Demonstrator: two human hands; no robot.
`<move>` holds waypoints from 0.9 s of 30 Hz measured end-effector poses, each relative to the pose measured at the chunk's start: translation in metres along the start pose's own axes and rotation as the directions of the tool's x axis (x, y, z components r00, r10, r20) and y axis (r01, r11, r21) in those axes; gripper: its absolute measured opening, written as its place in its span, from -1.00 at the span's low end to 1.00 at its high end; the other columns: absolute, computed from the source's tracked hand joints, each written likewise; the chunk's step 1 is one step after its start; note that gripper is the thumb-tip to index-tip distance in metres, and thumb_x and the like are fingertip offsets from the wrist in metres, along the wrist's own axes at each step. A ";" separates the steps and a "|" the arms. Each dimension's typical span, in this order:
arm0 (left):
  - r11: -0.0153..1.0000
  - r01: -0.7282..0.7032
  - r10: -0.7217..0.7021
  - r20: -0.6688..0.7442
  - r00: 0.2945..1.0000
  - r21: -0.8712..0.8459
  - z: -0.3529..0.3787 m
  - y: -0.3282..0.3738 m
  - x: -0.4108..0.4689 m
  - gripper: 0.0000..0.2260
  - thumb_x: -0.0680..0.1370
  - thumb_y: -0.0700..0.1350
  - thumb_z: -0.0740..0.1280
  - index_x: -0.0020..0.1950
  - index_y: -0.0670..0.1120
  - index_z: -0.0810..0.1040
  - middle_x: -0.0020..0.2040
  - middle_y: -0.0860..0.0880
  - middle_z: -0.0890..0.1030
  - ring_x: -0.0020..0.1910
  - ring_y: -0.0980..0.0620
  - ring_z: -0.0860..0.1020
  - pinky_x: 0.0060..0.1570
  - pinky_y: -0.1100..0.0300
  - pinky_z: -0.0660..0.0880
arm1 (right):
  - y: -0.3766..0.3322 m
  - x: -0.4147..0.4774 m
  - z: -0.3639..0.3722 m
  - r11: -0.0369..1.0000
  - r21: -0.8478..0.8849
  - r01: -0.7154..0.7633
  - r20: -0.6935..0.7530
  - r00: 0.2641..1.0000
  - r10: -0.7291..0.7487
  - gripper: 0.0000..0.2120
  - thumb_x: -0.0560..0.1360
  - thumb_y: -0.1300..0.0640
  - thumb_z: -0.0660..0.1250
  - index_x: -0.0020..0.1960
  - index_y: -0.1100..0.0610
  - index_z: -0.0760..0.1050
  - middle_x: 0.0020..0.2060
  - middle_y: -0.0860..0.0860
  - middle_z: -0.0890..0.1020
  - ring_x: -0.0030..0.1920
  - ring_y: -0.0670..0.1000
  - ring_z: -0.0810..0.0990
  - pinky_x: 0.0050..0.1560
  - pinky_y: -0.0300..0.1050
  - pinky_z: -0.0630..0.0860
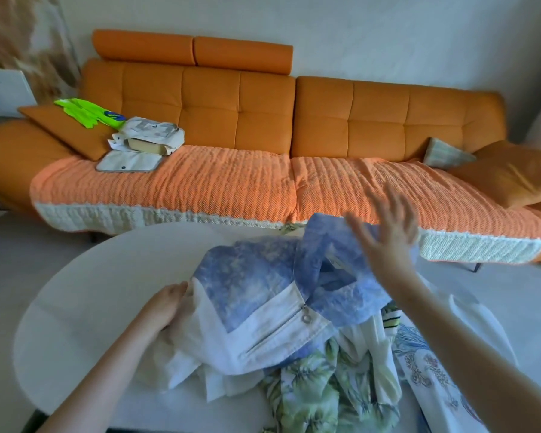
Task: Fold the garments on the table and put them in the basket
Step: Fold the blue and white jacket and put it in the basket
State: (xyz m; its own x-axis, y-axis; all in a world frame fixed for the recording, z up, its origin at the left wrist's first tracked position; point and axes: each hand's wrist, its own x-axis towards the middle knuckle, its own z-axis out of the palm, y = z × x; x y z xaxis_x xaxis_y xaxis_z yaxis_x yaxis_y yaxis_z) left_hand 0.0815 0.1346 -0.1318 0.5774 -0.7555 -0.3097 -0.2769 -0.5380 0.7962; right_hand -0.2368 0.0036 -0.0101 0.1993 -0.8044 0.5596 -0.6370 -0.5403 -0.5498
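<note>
Bare left hand (pixel 166 303) grips the white edge of a blue-and-white zippered garment (pixel 256 295) heaped on the round white table (pixel 100 276); right hand (pixel 384 232), fingers spread and empty, hovers above its far blue fold.

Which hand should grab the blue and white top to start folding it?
Probably the left hand: it already rests on the white edge of the blue and white top, fingers curled on the cloth. The right hand is spread open in the air above it, gripping nothing.

Orange sofa (pixel 263 120), neon-green cloth (pixel 85 112)
</note>
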 end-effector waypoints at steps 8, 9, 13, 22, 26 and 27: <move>0.986 0.107 -0.051 0.372 0.927 -0.131 -0.002 0.004 -0.037 -0.72 0.43 -0.08 0.46 0.09 -0.13 0.58 -0.05 -0.18 0.68 -0.02 -0.16 0.64 0.08 -0.08 0.54 | 0.032 0.009 0.041 0.940 -0.305 0.151 0.785 0.598 0.159 -0.78 0.39 0.11 0.40 0.04 0.01 0.54 -0.09 0.04 0.60 0.10 0.13 0.56 0.34 0.02 0.30; 0.981 0.104 -0.036 0.373 0.927 -0.165 -0.003 0.004 -0.035 -0.63 0.33 -0.02 0.51 0.08 -0.10 0.58 -0.04 -0.17 0.68 -0.02 -0.15 0.64 0.03 -0.04 0.56 | 0.031 0.019 0.043 0.835 -0.476 0.276 0.678 0.720 0.148 -0.84 0.45 0.15 0.32 0.01 0.00 0.55 -0.09 0.00 0.62 0.13 0.08 0.55 0.41 -0.01 0.16; 0.985 -0.038 0.063 0.140 0.988 -0.169 -0.008 0.018 -0.026 -0.82 0.47 -0.11 0.42 0.02 -0.11 0.52 -0.05 -0.14 0.60 -0.12 -0.07 0.58 -0.24 0.14 0.50 | 0.022 0.048 0.055 0.793 -0.553 0.257 0.348 0.936 -0.061 -0.70 0.57 0.09 0.18 0.28 0.00 0.47 0.19 0.01 0.59 0.39 0.06 0.34 0.47 0.06 -0.25; 0.808 -0.441 0.477 0.006 0.879 0.391 0.012 0.057 -0.004 -0.47 0.49 0.12 0.34 0.42 0.01 0.35 0.38 -0.01 0.42 0.33 -0.05 0.40 0.32 -0.05 0.30 | -0.004 -0.015 0.047 0.972 0.092 0.217 0.594 0.772 -0.228 -0.47 0.51 0.27 0.23 0.44 -0.01 0.29 0.51 -0.09 0.07 0.47 -0.10 0.03 0.43 -0.09 0.05; 0.625 -0.506 0.480 0.219 0.850 0.594 0.047 0.065 0.001 -0.28 0.38 0.42 0.20 0.48 0.14 0.22 0.45 0.12 0.31 0.43 0.05 0.28 0.43 -0.11 0.05 | 0.005 -0.044 0.026 0.989 -0.006 -0.146 0.716 0.690 0.106 -0.78 0.56 0.21 0.21 0.15 0.17 0.54 -0.07 -0.06 0.61 -0.14 -0.04 0.62 -0.21 -0.29 0.53; 0.605 -0.488 0.473 0.209 0.856 0.629 0.055 0.065 0.003 -0.35 0.43 0.34 0.25 0.46 0.14 0.26 0.41 0.10 0.39 0.40 0.04 0.33 0.43 -0.06 0.06 | 0.012 -0.049 0.023 0.953 -0.110 -0.283 0.809 0.531 0.251 -0.78 0.57 0.16 0.22 0.13 0.24 0.53 -0.18 -0.02 0.62 -0.25 0.01 0.63 -0.32 -0.24 0.56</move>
State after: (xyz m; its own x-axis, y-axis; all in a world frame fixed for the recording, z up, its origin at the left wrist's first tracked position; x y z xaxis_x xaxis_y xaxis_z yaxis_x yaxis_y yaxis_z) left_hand 0.0226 0.0770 -0.1093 0.2024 -0.9793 0.0029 -0.9326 -0.1919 0.3057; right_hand -0.2374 0.0309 -0.0586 0.5489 -0.7625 -0.3425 -0.7450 -0.2604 -0.6142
